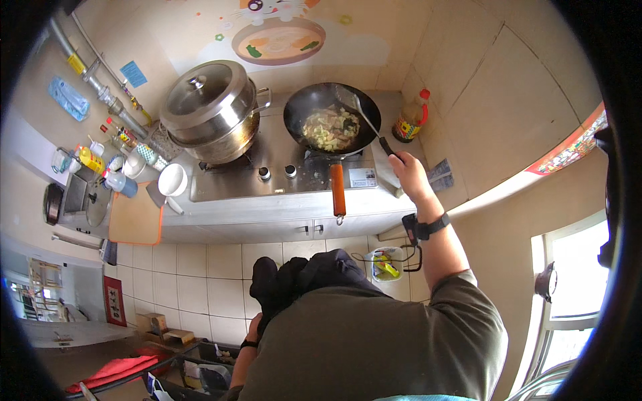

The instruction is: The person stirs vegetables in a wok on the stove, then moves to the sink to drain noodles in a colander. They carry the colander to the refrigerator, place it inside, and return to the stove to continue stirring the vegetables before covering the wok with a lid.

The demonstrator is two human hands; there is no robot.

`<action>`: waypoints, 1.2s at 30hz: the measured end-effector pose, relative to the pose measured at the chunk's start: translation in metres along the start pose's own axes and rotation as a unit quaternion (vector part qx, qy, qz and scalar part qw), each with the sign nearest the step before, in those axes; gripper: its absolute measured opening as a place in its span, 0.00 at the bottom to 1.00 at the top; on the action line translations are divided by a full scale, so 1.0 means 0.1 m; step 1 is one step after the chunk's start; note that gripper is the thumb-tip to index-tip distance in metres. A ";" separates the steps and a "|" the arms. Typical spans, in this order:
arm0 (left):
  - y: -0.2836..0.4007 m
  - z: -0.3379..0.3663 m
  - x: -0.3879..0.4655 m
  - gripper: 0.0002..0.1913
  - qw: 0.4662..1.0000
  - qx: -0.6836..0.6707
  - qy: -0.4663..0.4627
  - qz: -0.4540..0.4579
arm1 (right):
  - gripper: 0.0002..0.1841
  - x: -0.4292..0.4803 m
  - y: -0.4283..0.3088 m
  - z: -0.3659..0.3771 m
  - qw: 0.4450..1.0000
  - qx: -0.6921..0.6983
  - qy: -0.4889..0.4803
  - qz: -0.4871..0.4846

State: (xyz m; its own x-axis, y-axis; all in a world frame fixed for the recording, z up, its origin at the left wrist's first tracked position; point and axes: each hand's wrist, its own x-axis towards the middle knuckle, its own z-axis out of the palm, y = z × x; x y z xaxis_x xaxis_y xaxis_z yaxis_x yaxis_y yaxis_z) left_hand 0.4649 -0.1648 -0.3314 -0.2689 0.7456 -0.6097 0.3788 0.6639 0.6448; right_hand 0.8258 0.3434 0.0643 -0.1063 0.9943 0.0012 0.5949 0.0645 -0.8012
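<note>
My right hand [410,172] is closed around the black handle of a metal spatula [369,120]. The spatula's blade rests against the upper right inside wall of a black wok [296,118]. Chopped food [331,129], pale green and brown, lies in the bottom of the wok, which sits on the right burner of a gas stove [311,183]. The wok's wooden handle [338,190] points towards me, with no hand on it. My left hand [254,323] hangs low beside my body, partly hidden by my dark clothing; its fingers cannot be made out.
A lidded steel steamer pot [215,108] stands on the left burner. Right of the wok is an oil bottle [410,120] with a red cap. Left on the counter are a white bowl [172,180], a cleaver [156,194], a cutting board [133,218] and several bottles. A bin [386,264] stands on the floor.
</note>
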 end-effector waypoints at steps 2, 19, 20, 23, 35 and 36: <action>-0.08 -0.08 -0.15 0.21 0.998 0.065 -0.013 0.007 | 0.20 -0.09 -0.10 0.14 1.000 0.018 -0.002 0.006; -0.54 -0.67 -0.98 0.19 0.995 -0.024 0.052 -0.083 | 0.12 -0.94 -0.79 0.89 0.962 0.215 0.075 -0.148; -0.57 -0.67 -1.03 0.19 0.994 -0.014 0.056 -0.093 | 0.11 -1.08 -0.97 1.01 0.966 0.204 0.073 -0.140; -0.66 -0.69 -1.15 0.20 0.992 -0.036 0.064 -0.106 | 0.09 -1.38 -1.38 1.43 0.971 0.153 0.022 -0.180; -0.78 -0.63 -1.72 0.18 0.971 -0.076 0.131 -0.183 | 0.18 -1.60 -1.95 3.84 0.919 -0.120 -0.195 -0.320; -0.83 -0.61 -1.74 0.19 0.970 -0.063 0.136 -0.191 | 0.18 -1.57 -1.98 4.06 0.916 -0.139 -0.205 -0.316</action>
State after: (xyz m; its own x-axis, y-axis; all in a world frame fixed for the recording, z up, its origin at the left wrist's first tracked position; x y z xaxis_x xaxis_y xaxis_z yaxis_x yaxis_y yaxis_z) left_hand 0.4264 -0.3456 -0.2507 -0.5988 0.4203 -0.6817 0.0986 0.8834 0.4580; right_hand 0.4017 0.1401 -0.0201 -0.7566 0.6384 0.1414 0.4844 0.6925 -0.5347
